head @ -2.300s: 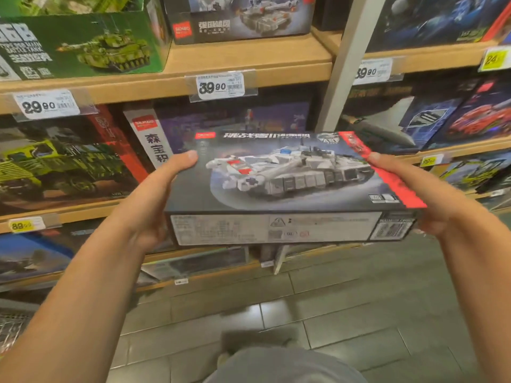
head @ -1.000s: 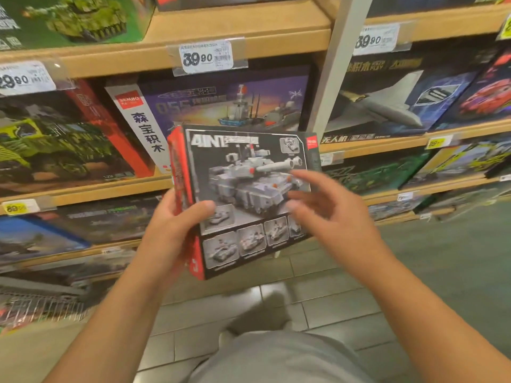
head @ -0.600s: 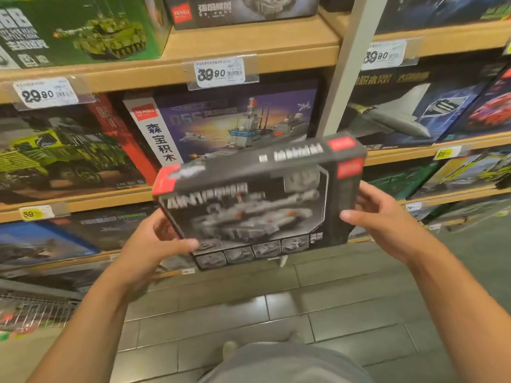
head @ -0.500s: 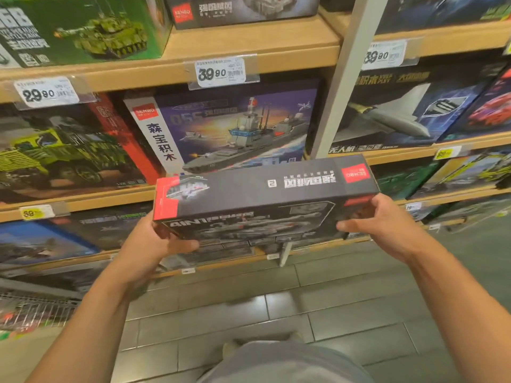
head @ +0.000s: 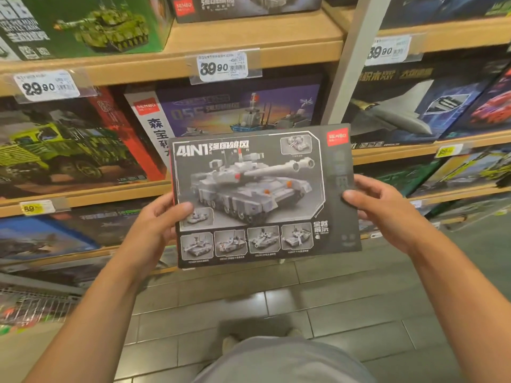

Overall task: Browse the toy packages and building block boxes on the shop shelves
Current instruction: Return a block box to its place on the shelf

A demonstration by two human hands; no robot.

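Observation:
A dark grey building block box (head: 260, 194) showing a grey tank and the words "4IN1" is held upright in front of the shelves, its printed back face toward me. My left hand (head: 157, 225) grips its left edge, thumb on the face. My right hand (head: 378, 205) grips its right edge, thumb on the face too. Four small tank pictures run along the box's lower part.
Wooden shelves (head: 249, 48) carry more block boxes: a green tank box (head: 91, 26), a yellow-green truck box (head: 63, 145), a purple warship box (head: 240, 109), a jet box (head: 409, 106). Price tags read 39.90 (head: 222, 66) and 29.90 (head: 47, 85). Grey tiled floor (head: 304, 308) lies below.
Half a second ago the box lay tilted with its narrow top side toward me; both hands have since turned it upright, so its 4IN1 face now points at me.

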